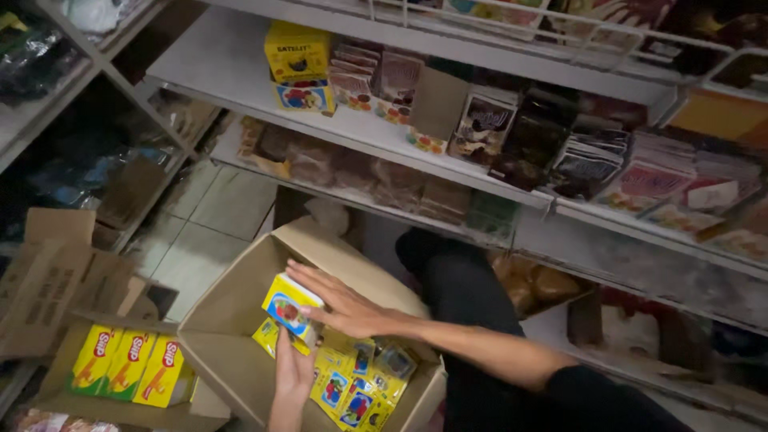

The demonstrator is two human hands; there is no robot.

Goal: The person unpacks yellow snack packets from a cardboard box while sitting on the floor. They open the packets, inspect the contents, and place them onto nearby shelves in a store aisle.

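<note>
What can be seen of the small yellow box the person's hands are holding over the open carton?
The small yellow box is a rectangular carton, seemingly thin card, with a blue panel and a red picture on its face. It is closed and tilted, held just above similar packs inside the open cardboard carton. The right hand lies across its top edge, fingers spread; the left hand supports it from below. Part of its lower side is hidden.
</note>
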